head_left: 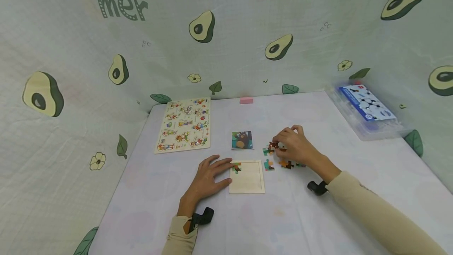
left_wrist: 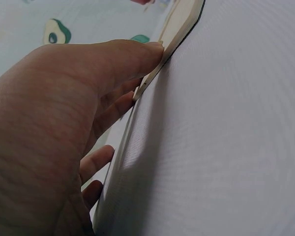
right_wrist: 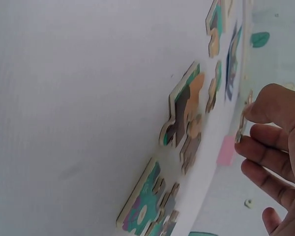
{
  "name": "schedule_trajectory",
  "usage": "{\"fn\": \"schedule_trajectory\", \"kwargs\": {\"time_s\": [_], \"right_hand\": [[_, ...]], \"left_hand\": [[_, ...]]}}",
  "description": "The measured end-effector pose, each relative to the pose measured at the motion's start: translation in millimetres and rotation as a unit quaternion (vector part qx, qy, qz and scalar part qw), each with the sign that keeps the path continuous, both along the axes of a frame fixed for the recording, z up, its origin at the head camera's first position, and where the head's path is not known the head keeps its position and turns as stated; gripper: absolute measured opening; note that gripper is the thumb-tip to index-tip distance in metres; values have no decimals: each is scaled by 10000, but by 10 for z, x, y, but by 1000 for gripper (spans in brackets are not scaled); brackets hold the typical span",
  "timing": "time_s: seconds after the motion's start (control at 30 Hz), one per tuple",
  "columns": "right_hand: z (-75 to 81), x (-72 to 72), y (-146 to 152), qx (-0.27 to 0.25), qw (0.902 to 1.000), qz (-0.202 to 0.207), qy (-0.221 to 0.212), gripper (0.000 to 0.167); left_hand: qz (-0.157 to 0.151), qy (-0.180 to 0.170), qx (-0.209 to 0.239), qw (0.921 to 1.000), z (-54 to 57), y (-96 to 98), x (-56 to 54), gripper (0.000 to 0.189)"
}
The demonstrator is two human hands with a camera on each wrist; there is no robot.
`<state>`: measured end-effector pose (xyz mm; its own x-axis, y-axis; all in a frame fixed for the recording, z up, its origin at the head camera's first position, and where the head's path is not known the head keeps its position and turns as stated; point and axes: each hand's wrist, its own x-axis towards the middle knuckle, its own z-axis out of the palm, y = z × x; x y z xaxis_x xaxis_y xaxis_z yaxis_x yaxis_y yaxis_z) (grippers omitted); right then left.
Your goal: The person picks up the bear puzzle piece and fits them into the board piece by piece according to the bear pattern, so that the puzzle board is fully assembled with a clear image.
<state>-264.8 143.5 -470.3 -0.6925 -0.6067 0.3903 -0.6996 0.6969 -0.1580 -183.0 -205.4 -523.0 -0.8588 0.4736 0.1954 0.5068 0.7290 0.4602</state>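
Note:
My right hand [head_left: 296,146] pinches a wooden jigsaw piece [right_wrist: 243,120] between thumb and fingertips, lifted off the table in the right wrist view. Under and around that hand lie several loose jigsaw pieces [head_left: 269,165], some partly hidden by it. A square wooden puzzle tray [head_left: 249,182] lies to their left, with a coloured piece [head_left: 236,167] in its upper left corner. My left hand [head_left: 211,176] rests at the tray's left side, fingers extended and spread. Its thumb touches the tray's edge in the left wrist view.
Behind the tray lies a square bear picture [head_left: 242,140]. A larger board of figures [head_left: 184,125] is at the back left, a pink block [head_left: 246,100] at the back edge. At the back right stands a clear plastic box [head_left: 368,127] with a blue-and-white label.

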Motion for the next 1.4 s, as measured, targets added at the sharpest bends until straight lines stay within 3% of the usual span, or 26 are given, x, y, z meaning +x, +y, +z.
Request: {"fn": "schedule_trajectory", "kwargs": {"time_s": [0.53,1.07,1.4], "right_hand": [[9,206,-225,50,9997,236,-84,23],[-77,301,-428,-165,9954,812,479,22],[-76,360,-519,-83,9953,927,272,19]], "left_hand": [[-16,39,45,10000,-31,-1,-4,49],[-35,111,-19,9999,-31,1,-10,49],[-21,70,-22,10000,-13,0,-1,49]]}}
